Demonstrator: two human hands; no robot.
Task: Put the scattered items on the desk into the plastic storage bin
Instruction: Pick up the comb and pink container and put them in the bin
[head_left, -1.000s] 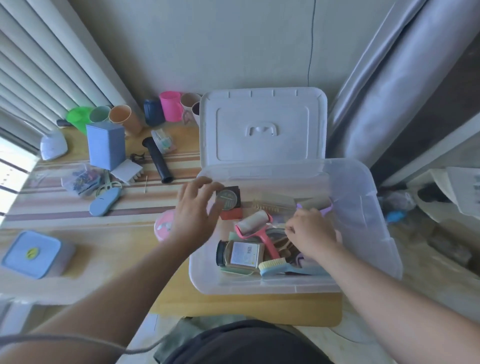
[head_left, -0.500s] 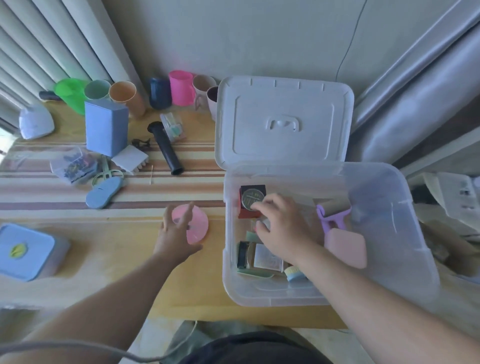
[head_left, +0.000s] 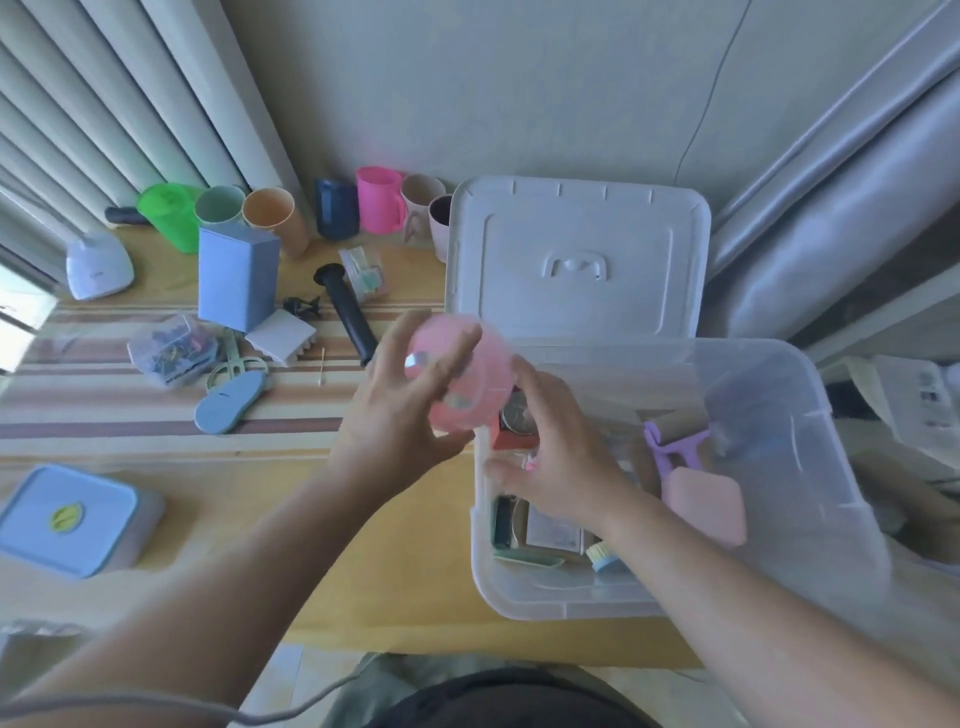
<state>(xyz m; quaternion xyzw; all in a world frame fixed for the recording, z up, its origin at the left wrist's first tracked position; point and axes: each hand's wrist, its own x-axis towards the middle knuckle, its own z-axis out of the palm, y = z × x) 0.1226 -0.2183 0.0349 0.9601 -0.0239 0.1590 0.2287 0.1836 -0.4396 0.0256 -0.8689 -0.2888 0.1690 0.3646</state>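
Left hand grips pink round case — lifted off tabletop, at bin's left rim. Right hand beside it — fingers curled, touching the case; grip unclear.

You see a translucent, smooth plastic storage bin with an opaque, matt white plastic lid. The desk is matt, light wood-look. The pink round case looks like glossy, semi-translucent plastic.

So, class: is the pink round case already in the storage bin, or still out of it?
Still out. The left hand holds the pink round case in the air by the storage bin rim, with the right hand beside it.
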